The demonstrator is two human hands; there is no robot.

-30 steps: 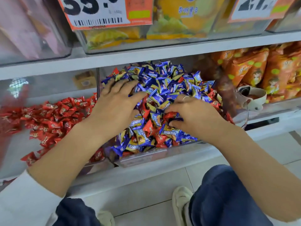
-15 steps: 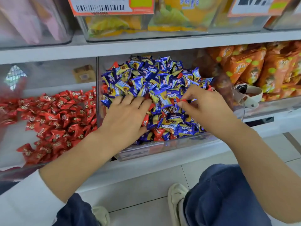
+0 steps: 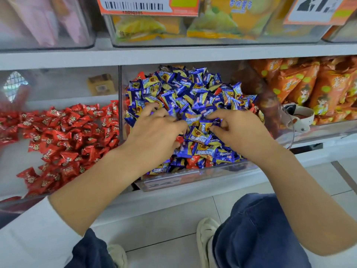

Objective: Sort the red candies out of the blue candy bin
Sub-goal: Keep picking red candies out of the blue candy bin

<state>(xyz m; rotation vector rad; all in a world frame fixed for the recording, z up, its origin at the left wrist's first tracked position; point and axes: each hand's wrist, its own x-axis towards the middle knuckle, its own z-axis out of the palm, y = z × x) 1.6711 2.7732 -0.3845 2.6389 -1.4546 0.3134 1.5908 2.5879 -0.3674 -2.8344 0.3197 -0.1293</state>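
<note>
The blue candy bin [image 3: 173, 182], clear rigid plastic, runs front-to-back on the shelf [image 3: 173, 55], heaped with crinkled foil blue candies [image 3: 193, 88]. Scattered red candies [image 3: 193, 160] lie near its front edge. Left hand [image 3: 154, 132] and right hand [image 3: 239, 130] dig in with curled fingers; what each grip holds cannot be told.

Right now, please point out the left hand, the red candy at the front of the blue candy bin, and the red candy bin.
left hand [image 3: 154, 132], head view, back of hand.
red candy [image 3: 193, 160], head view, wrapper middle.
red candy bin [image 3: 11, 205], head view, front wall.
</note>
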